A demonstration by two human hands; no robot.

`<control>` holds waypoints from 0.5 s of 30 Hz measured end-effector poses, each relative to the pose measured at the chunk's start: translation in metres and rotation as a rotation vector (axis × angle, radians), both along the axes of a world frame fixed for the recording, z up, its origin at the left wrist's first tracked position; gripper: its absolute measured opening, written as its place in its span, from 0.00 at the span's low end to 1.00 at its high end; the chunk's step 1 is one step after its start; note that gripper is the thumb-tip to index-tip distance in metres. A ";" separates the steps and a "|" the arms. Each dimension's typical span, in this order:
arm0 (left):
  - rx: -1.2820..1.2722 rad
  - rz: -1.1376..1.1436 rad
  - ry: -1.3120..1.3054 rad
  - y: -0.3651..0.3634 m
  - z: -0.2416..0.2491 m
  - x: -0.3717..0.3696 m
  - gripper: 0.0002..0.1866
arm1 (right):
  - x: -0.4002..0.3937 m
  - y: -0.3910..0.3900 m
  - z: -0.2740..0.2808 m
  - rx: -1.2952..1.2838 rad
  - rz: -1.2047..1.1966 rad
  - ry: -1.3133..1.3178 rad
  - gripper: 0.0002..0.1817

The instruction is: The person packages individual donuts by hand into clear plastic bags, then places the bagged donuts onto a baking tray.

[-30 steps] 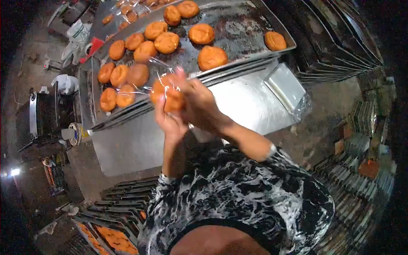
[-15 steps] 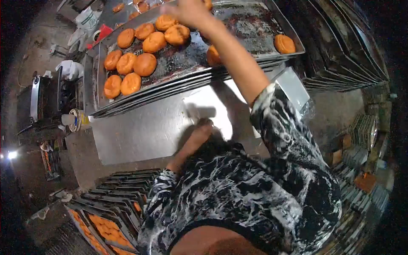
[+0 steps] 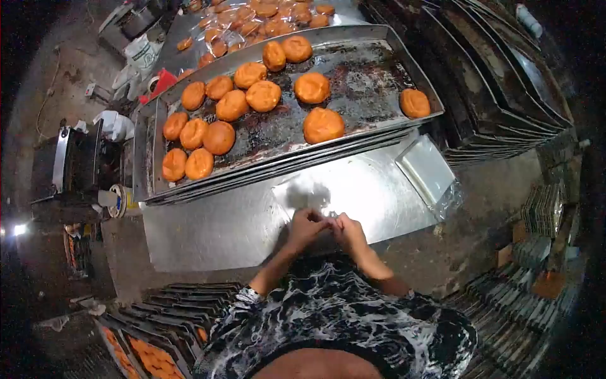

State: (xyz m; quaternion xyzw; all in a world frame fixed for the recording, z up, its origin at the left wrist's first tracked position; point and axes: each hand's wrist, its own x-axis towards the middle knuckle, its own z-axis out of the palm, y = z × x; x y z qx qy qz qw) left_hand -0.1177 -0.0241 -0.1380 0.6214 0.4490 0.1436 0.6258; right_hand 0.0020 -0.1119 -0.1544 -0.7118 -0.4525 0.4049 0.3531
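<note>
Close to my body, over the shiny metal table (image 3: 208, 235), my left hand (image 3: 307, 228) and my right hand (image 3: 348, 232) meet with fingers pinched together. Something thin and clear seems to be between them, too small to make out. Beyond them a large dark baking tray (image 3: 372, 120), on top of a stack of trays, bears several round orange-brown buns (image 3: 323, 125). Most of the buns are in its left half, and a single bun (image 3: 415, 103) sits near its right end. A stack of clear plastic bags (image 3: 426, 169) lies right of my hands.
Several bagged buns (image 3: 268, 26) lie behind the tray. Dark trays (image 3: 473, 82) stand stacked at the right, and racks with more buns (image 3: 154, 357) are at the lower left. A tub (image 3: 118, 201) stands left of the table.
My right hand has come back from the far side of the tray to meet my left hand. The view has shifted, so the tray and bagged buns sit lower in the frame.
</note>
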 end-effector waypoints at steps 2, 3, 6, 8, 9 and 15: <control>0.170 -0.076 0.087 -0.001 0.009 0.008 0.09 | -0.008 0.004 0.009 -0.061 -0.269 0.118 0.10; 0.223 0.008 -0.078 0.000 0.013 0.009 0.07 | -0.004 0.013 0.007 -0.053 -0.277 0.111 0.10; 0.421 0.032 -0.416 -0.001 0.038 -0.002 0.08 | 0.021 0.056 0.016 0.075 -0.045 1.608 0.18; 0.565 0.084 -0.506 0.005 0.029 -0.003 0.15 | 0.020 0.085 0.060 0.431 0.006 1.484 0.27; 0.537 0.186 -0.557 0.014 0.028 -0.002 0.20 | -0.001 0.099 0.082 0.607 -0.182 1.082 0.32; -0.469 0.444 -1.112 0.088 0.031 -0.044 0.16 | -0.014 0.120 0.061 0.125 0.201 0.583 0.16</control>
